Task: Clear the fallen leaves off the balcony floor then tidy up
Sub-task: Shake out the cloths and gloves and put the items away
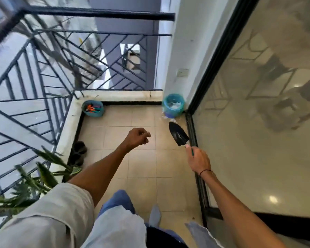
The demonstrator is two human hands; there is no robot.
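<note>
- The sweeping looked done and the tidy-up seemed in hand — no leaves showed on the pale, matte tiles of the balcony floor (143,169), only small specks near its right edge.
- The right hand (198,161) gripped the green handle of a hand trowel (179,134), fingers wrapped round it; its glossy black, pointed blade hung above the floor, aimed at the far right corner.
- The left hand (137,137) hovered mid-floor, fingers curled in; whether it pinched some small scrap I could not tell.
- In that far right corner stood a round teal bin (174,104) with pale litter inside — likely the next stop, calling for a reach forward.
- A teal tub (93,108) of orange-handled tools sat in the far left corner, the trowel's probable home.
</note>
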